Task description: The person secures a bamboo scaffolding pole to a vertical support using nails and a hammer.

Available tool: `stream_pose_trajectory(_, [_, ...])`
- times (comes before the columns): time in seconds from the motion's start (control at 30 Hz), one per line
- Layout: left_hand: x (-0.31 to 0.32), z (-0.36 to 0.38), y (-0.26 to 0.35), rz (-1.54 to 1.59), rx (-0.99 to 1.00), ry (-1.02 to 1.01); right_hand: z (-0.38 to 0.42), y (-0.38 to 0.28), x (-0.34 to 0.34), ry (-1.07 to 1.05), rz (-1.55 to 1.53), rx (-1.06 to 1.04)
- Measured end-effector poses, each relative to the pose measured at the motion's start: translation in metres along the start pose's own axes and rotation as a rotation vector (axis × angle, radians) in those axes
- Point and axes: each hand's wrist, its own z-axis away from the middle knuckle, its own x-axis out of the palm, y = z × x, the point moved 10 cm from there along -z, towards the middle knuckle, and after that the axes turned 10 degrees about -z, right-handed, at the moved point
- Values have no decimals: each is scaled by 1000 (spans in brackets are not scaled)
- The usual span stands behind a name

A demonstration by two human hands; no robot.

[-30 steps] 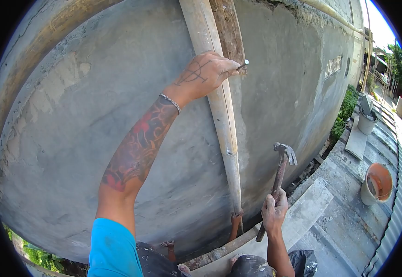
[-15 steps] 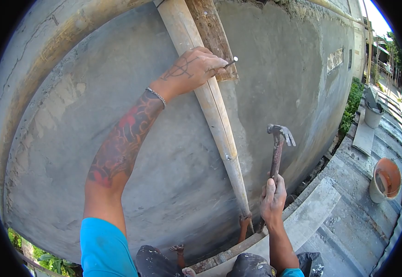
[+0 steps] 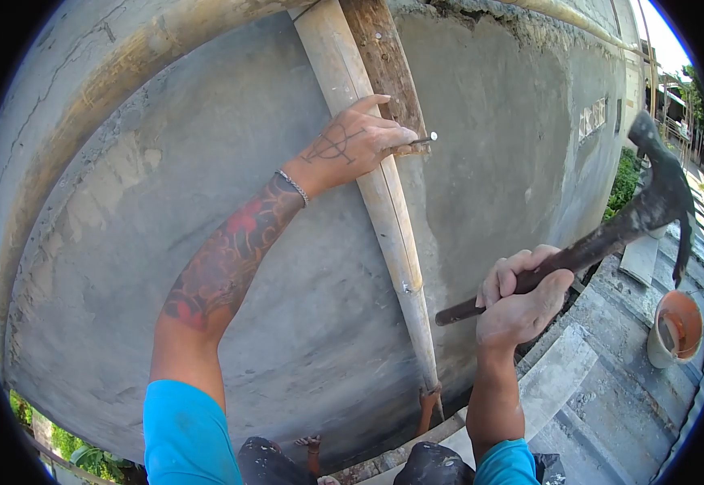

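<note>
Between the fingertips of my left hand (image 3: 360, 144) is a nail (image 3: 425, 140), its flat head pointing right. That hand rests over a bamboo pole (image 3: 384, 212) near the lower end of a wooden board (image 3: 388, 69). My right hand (image 3: 523, 299) grips a claw hammer (image 3: 602, 242) by its dark handle, with the head raised to the right, apart from the nail. Nail heads show in the board above my left hand. Another person's hand (image 3: 429, 398) holds the pole's lower end.
A grey plastered wall (image 3: 247, 267) fills the middle. An orange-lined bucket (image 3: 674, 327) stands on the metal roofing (image 3: 611, 388) at right. A second person's hand (image 3: 309, 441) shows low near my knees. A thick curved pipe-like beam (image 3: 85, 89) runs along the upper left.
My right hand has swung the hammer up and right, closer to the camera, tilting it over. My left hand, the nail and the pole appear slightly farther right and lower.
</note>
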Motion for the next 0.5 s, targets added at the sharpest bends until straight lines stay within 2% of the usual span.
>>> stream_pose_trajectory(0.1, [1, 3, -2, -5, 12, 10, 13, 22, 6, -152, 124, -2])
stream_pose_trajectory(0.13, [0, 2, -2, -11, 10, 11, 22, 52, 19, -353, 506, 168])
stream_pose_trajectory(0.23, [-1, 1, -3, -16, 1, 14, 9, 35, 6, -266, 443, 155])
stream_pose_trajectory(0.27, [1, 3, -1, -5, -3, 7, 2, 14, 8, -140, 255, 148])
stream_pose_trajectory(0.37, [6, 4, -4, -2, -10, -26, -4, -17, -2, 17, -312, -68])
stream_pose_trajectory(0.4, [4, 3, -5, -7, -12, -20, 5, -20, 11, -17, -227, -152])
stream_pose_trajectory(0.5, [4, 4, 1, -2, -8, -10, 24, 73, 15, -380, 515, 236])
